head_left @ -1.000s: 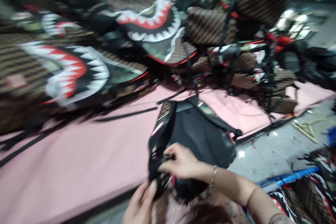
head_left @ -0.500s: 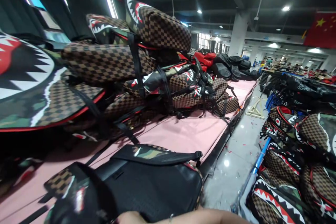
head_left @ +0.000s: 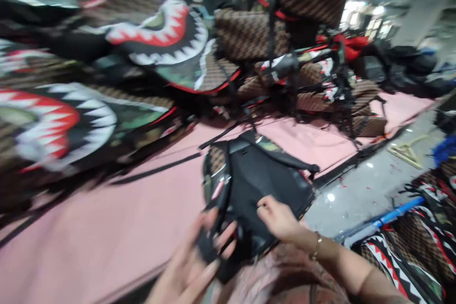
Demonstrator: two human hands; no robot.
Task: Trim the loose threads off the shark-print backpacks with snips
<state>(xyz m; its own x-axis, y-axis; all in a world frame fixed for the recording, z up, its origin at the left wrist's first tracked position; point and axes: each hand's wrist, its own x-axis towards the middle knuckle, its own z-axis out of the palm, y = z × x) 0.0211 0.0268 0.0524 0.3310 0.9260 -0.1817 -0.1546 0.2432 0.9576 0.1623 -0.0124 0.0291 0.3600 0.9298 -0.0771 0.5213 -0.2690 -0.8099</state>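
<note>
A backpack (head_left: 258, 175) lies on the pink table with its black back panel up, and its shoulder straps show checkered and camouflage patches. My left hand (head_left: 194, 259) is at its near left corner, fingers spread and curved beside the dark lower end of a shoulder strap (head_left: 220, 190). Motion blurs that hand, and no firm grip shows. Over the lower right of the panel, my right hand (head_left: 280, 218) is closed with curled fingers. Whatever it pinches, if anything, is hidden.
Shark-mouth backpacks (head_left: 178, 52) are piled along the far side of the pink table (head_left: 142, 228). Red and black bags lie farther back. On the right, a blue-railed holder (head_left: 395, 213) carries more backpacks beside the grey floor (head_left: 359, 190) and a pale triangular stand (head_left: 408, 153).
The view has swung left and down, so the backpack sits nearer the middle of the picture. My left hand has come into view, and my right hand now shows fully over the panel.
</note>
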